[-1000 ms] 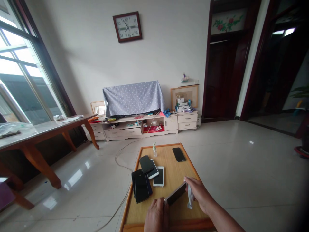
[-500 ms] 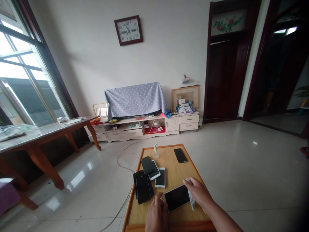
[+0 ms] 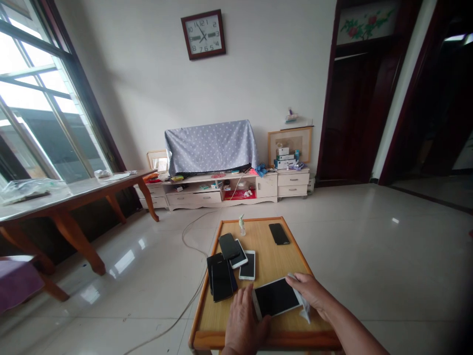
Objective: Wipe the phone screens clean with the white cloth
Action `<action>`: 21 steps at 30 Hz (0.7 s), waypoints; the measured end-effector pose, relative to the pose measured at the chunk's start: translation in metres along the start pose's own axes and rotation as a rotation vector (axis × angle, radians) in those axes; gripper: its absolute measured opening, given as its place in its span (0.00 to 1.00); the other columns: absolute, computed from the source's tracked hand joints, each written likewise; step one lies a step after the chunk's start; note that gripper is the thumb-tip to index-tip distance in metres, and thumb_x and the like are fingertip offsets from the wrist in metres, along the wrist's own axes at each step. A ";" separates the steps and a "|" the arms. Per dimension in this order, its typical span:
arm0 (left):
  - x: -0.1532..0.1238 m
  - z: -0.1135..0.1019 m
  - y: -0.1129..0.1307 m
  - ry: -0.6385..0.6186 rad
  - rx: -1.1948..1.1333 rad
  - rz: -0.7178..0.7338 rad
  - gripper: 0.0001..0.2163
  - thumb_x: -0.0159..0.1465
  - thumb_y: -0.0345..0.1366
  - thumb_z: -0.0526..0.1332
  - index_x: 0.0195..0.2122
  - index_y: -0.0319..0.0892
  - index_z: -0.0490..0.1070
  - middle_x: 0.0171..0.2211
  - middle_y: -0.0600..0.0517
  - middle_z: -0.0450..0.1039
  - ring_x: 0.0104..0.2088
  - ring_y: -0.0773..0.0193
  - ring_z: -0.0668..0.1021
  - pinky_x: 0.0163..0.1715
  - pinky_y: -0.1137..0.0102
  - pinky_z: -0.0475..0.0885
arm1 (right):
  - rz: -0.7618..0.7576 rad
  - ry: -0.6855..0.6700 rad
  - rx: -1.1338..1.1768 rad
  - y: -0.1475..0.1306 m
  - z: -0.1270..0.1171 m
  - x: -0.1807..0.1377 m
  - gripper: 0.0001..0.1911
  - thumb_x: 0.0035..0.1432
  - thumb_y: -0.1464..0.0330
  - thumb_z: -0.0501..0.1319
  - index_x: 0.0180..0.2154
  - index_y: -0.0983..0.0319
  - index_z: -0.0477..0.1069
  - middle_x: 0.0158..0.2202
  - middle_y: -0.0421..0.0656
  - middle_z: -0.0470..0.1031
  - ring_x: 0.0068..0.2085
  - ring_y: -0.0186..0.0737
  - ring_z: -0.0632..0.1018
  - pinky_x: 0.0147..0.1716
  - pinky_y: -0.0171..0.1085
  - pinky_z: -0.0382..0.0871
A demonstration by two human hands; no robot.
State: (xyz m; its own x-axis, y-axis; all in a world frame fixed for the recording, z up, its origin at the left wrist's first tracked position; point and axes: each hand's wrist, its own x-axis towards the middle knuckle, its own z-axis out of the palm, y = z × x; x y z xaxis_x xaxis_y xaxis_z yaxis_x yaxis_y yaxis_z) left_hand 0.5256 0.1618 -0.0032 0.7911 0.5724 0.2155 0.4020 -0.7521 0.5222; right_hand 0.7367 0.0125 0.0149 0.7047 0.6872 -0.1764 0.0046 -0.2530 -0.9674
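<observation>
A white-framed phone (image 3: pixel 276 299) with a dark screen lies face up on the near end of a small wooden table (image 3: pixel 266 261). My left hand (image 3: pixel 244 323) rests at its left edge, fingers curled against the frame. My right hand (image 3: pixel 312 293) touches the phone's right corner and holds a white cloth (image 3: pixel 303 306) pinched under its fingers. Several more phones (image 3: pixel 229 264) lie overlapping in a cluster on the table's left side. A single black phone (image 3: pixel 279 233) lies at the far right. A small spray bottle (image 3: pixel 242 224) stands at the far edge.
A grey cable (image 3: pixel 185 296) trails over the shiny tiled floor left of the table. A long wooden table (image 3: pixel 62 204) stands at the left by the window. A low cabinet (image 3: pixel 225 190) with a cloth-covered set lines the far wall. Dark doorways (image 3: pixel 354 108) open at the right.
The phone was tilted up between both hands a second ago; it has turned screen-up and now lies flat on the table. Both hands stay at its ends.
</observation>
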 end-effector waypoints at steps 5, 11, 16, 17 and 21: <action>0.002 -0.007 0.009 -0.033 0.013 0.014 0.36 0.52 0.39 0.63 0.64 0.43 0.58 0.61 0.43 0.64 0.61 0.50 0.66 0.63 0.58 0.58 | 0.021 0.043 -0.084 0.003 0.001 0.009 0.25 0.49 0.45 0.62 0.29 0.61 0.72 0.29 0.41 0.75 0.32 0.40 0.74 0.32 0.35 0.65; 0.003 -0.005 0.009 -0.022 0.009 0.004 0.34 0.50 0.44 0.65 0.60 0.44 0.64 0.54 0.45 0.69 0.58 0.47 0.67 0.63 0.55 0.57 | -0.006 0.164 -0.239 0.016 0.011 0.024 0.20 0.51 0.50 0.62 0.23 0.59 0.65 0.21 0.37 0.69 0.25 0.36 0.68 0.26 0.34 0.56; 0.002 -0.005 0.011 0.021 -0.010 0.027 0.31 0.49 0.42 0.65 0.56 0.45 0.66 0.48 0.47 0.71 0.51 0.50 0.70 0.60 0.57 0.59 | -0.062 0.255 -0.375 0.018 0.018 0.035 0.20 0.51 0.55 0.63 0.18 0.58 0.59 0.17 0.36 0.65 0.23 0.35 0.64 0.26 0.35 0.50; 0.002 -0.005 0.011 0.023 -0.013 0.028 0.30 0.49 0.43 0.65 0.55 0.45 0.66 0.47 0.47 0.71 0.51 0.50 0.70 0.59 0.58 0.60 | -0.071 0.267 -0.395 0.018 0.019 0.036 0.20 0.51 0.56 0.64 0.17 0.58 0.59 0.17 0.37 0.66 0.23 0.35 0.65 0.26 0.36 0.50; 0.001 -0.005 0.012 0.029 -0.005 0.014 0.29 0.49 0.44 0.65 0.53 0.44 0.66 0.46 0.47 0.71 0.50 0.50 0.70 0.57 0.58 0.61 | -0.097 0.305 -0.424 0.018 0.021 0.038 0.16 0.50 0.60 0.65 0.18 0.58 0.63 0.21 0.40 0.71 0.28 0.40 0.70 0.29 0.36 0.56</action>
State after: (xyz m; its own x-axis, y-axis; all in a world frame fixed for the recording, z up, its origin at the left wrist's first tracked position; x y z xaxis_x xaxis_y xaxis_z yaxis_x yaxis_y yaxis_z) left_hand 0.5291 0.1547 0.0072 0.7826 0.5715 0.2469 0.3889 -0.7585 0.5230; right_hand 0.7483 0.0484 -0.0125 0.8609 0.5078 0.0323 0.3220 -0.4944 -0.8074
